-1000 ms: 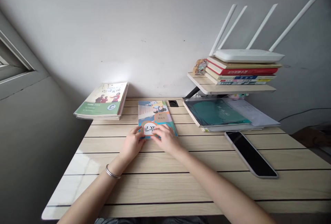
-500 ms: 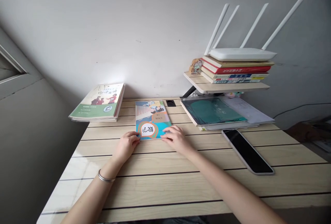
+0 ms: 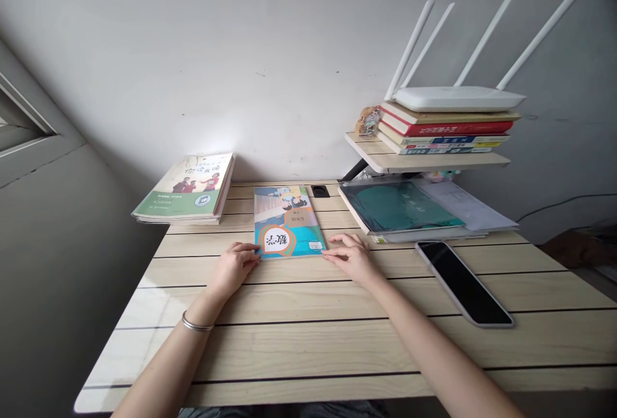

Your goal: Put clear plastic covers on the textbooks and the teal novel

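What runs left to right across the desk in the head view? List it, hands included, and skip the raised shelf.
Book stack, left hand, math book, right hand, teal cover, phone.

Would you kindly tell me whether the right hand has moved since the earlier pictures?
Yes: against the black desk inset, the right hand has moved rightward, from around the title on the math textbook to its near right corner.

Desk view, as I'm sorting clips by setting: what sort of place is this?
Probably a home study corner: a textbook lies on the desk, and a router sits on stacked books.
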### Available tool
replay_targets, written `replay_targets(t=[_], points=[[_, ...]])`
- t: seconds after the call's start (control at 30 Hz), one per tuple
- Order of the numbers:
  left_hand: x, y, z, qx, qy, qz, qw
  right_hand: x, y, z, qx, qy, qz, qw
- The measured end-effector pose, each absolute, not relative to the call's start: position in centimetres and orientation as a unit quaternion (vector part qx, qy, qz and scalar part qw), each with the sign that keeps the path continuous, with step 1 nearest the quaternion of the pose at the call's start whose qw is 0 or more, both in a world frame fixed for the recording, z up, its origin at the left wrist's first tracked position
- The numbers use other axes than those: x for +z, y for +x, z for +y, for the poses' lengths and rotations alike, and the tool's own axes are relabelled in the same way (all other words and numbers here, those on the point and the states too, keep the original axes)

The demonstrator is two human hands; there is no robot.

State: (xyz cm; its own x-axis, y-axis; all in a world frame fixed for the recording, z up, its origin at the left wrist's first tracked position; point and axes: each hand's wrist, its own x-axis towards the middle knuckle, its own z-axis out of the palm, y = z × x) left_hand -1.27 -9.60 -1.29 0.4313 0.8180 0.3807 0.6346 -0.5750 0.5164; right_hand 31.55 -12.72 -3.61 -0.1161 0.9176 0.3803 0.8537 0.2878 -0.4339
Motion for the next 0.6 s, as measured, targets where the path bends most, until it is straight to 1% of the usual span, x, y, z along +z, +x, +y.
replay_targets(t=[0.07, 0.17, 0.3, 0.37, 0.47, 0.6], points=[[-1.2, -1.2, -9.7, 0.311, 0.829, 0.439, 0.154, -3.5, 31.6, -12.8, 0.064, -0.591, -0.743, 0.307], [-1.1, -0.9, -10.0, 0.33, 0.806, 0.451, 0.193, -3.3, 31.4, -12.8, 0.097, -0.567, -0.737, 0.355], [-0.9, -0.3, -10.3, 0.413, 0.667, 0.507, 0.356, -3.4, 30.7, -12.2, 0.205, -0.588, -0.648, 0.439], [-0.7, 0.0, -10.5, 0.444, 0.58, 0.521, 0.442, -3.4, 30.2, -11.5, 0.249, -0.626, -0.583, 0.454], [-0.2, 0.0, -10.6, 0.454, 0.49, 0.513, 0.539, -3.0, 29.7, -10.4, 0.257, -0.679, -0.537, 0.429], [0.1, -0.2, -10.6, 0.47, 0.434, 0.502, 0.582, -1.9, 28.9, -9.3, 0.281, -0.702, -0.552, 0.351]])
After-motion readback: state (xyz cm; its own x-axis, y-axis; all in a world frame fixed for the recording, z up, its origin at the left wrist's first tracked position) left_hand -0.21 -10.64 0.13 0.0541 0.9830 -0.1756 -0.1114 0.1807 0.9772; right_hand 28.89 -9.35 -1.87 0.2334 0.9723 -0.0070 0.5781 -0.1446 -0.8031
